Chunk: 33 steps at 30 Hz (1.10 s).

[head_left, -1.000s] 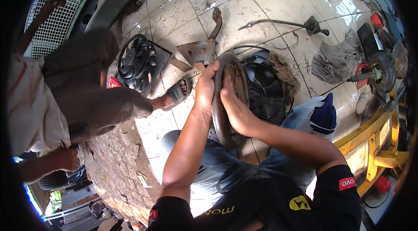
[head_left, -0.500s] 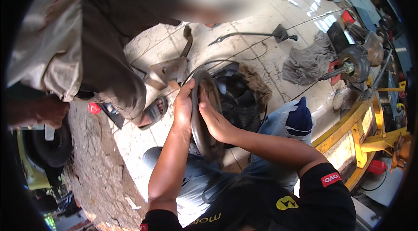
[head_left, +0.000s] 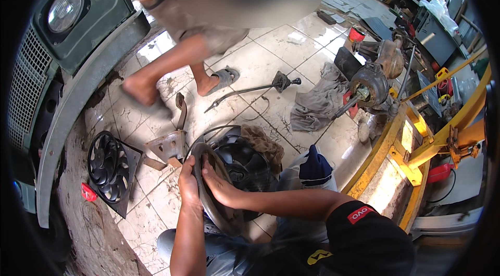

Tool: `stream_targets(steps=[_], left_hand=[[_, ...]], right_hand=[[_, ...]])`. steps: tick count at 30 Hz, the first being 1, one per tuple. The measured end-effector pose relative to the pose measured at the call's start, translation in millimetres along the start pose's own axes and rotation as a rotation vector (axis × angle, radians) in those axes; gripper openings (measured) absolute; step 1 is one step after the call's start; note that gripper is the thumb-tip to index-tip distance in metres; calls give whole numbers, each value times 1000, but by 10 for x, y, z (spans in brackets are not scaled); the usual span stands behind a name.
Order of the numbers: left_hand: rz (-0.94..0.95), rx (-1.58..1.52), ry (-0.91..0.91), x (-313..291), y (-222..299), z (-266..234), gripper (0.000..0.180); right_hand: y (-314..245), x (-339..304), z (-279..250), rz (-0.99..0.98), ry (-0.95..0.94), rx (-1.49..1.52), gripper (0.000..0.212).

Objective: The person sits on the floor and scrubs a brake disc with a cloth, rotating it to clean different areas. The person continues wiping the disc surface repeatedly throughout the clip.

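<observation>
In front of my knees stands a round, dished grey disc (head_left: 223,218) with a thick rim, tilted and seen nearly edge-on. My left hand (head_left: 188,182) holds its outer left side, with the fingers behind the rim. On the inner face, my right hand (head_left: 221,187) presses its palm and fingers, so the disc is held between both hands. Just beyond it lies a black fan (head_left: 234,153), partly hidden by the disc, with a brown rag (head_left: 262,142) on its far edge.
A pedal bracket (head_left: 167,146), a rod with a black boot (head_left: 281,82) and a second black fan (head_left: 110,169) lie on the tiles. A yellow frame (head_left: 398,159) and greasy axle housing (head_left: 371,84) stand at right. A vehicle bumper (head_left: 86,88) is at left; another person (head_left: 177,60) walks ahead.
My view has swung up and left, bringing the vehicle front into sight. The other person has moved away from beside me to farther ahead. Both my hands stay on the disc.
</observation>
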State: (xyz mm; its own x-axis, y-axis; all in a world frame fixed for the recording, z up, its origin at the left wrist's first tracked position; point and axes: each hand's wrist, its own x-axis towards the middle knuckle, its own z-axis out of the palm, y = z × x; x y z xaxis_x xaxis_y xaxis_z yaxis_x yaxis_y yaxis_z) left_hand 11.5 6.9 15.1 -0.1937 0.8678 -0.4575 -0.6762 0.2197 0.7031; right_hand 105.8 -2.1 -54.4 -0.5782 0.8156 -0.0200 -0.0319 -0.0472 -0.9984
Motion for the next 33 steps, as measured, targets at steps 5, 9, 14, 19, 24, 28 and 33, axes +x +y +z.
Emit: stream_targets(steps=[5,9,14,19,24,28,33], left_hand=[[-45,56,95,-50,70,6,32],[-22,-18,-33,92,-67,-171,30],[-74,66,73,-13,68,-153,27],[-7,-57,51,61,-19,-65,26],[-20,-19,54,166,-66,-288,26],[-18,31,63,7,53,-57,26],[7,-16,64,94,-55,-95,29]], right_hand=[[-175,-211,8,-68,-91,3,78],[-45,25,-20,-53,-18,31,78],[-288,-269,40,-58,-120,26,77],[-92,32,-49,-31,-71,67,78],[-201,-144,16,-88,-98,65,76],[-186,-114,-38,-63,-113,81,74],[-23,98,-89,32,-110,134,73]])
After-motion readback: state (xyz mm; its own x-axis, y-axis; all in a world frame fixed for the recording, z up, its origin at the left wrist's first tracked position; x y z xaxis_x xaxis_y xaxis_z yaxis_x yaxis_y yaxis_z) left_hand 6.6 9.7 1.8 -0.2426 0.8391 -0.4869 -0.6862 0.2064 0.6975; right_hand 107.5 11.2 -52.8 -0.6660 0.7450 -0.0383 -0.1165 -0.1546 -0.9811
